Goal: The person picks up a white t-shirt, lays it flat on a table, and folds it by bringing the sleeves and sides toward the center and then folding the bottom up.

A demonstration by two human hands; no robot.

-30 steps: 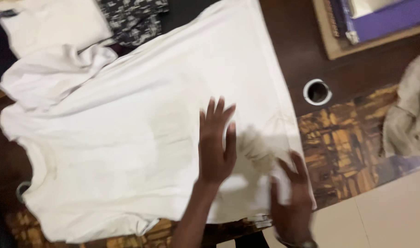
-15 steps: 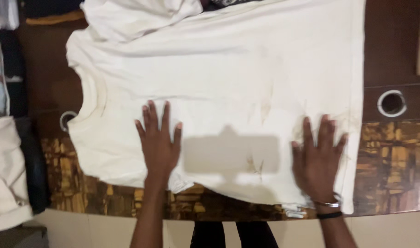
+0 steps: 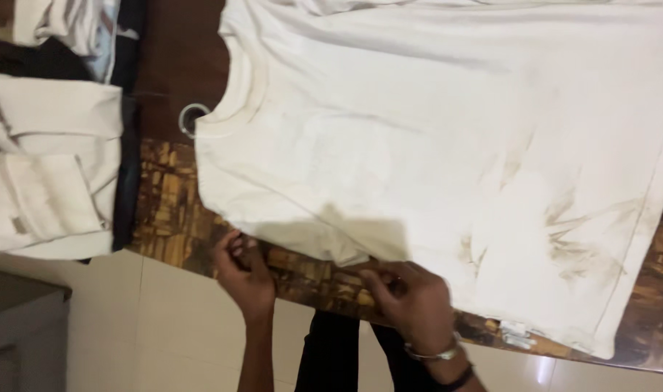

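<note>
**One white shirt, two hands at its near edge**

One white T-shirt is spread on the wooden surface, stained near its right hem. Its far part is cut off. The near sleeve edge is pinched by the fingers of the left hand and the right hand. One folded cream pile is seen left; bare floor lies near.
</note>
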